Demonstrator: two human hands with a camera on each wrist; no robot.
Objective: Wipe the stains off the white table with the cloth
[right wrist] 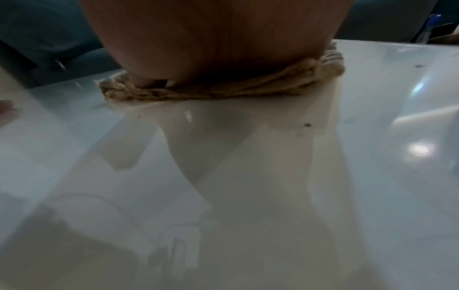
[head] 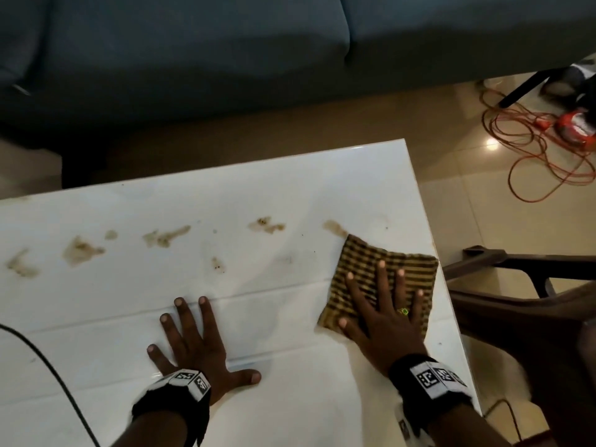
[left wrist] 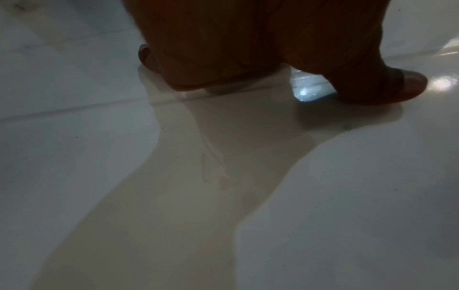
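The right hand point(head: 383, 314) is lying flat with its fingers spread and straight, pressing down on the cloth point(head: 364, 269) rather than gripping it; a ring is showing on one finger. From the right wrist view the palm point(right wrist: 213, 39) is sitting on the bunched edge of the cloth point(right wrist: 223, 86). The left hand point(head: 196, 343) is resting palm-down on the bare table, fingers splayed and straight, holding nothing, well apart from the cloth; the left wrist view is showing the heel of the hand point(left wrist: 223, 49) and the thumb touching the surface. The cloth, a folded, roughly square piece with dark and yellowish stripes, is lying near the right edge of the white table point(head: 290, 195), turned so one corner is pointing away from the person toward a brown stain point(head: 333, 226) just beyond it; its stripes are running across the fingers. More brown stains point(head: 80, 250) are trailing leftward across the far half of the table. Beyond the table a dark blue sofa point(head: 193, 43) is standing, and a red cable point(head: 532, 150) is coiling on the tiled floor.
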